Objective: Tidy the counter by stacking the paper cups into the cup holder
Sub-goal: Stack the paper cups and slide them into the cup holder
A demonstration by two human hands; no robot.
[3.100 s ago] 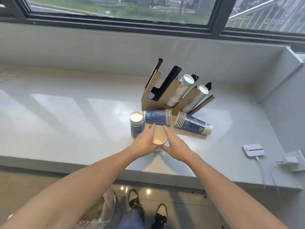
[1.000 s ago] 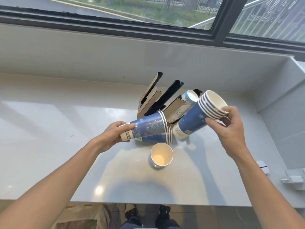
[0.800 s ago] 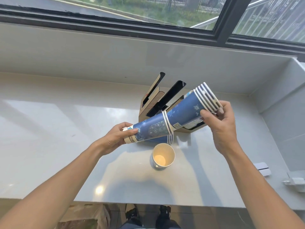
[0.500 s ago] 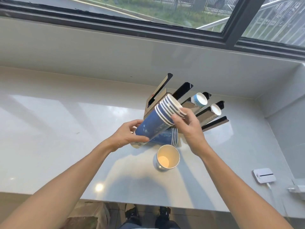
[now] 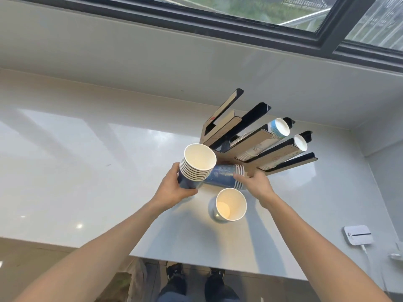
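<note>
My left hand grips an upright stack of several blue paper cups, white mouths facing up. Behind it a second blue stack lies on its side on the counter, and my right hand rests on its rim end with the fingers curled around it. A single blue cup stands upright in front, between my wrists. The cardboard cup holder fans out behind; its two right slots hold pale cup stacks, its left slots look empty.
The white counter ends at a front edge near my body and meets a wall under the window. A white device with a cable lies at the right, a plug adapter beyond it. My feet show below the edge.
The two stacks were pushed together into one. My left hand now holds it upright alone, and my right hand has let go and dropped onto the stack lying on the counter.
</note>
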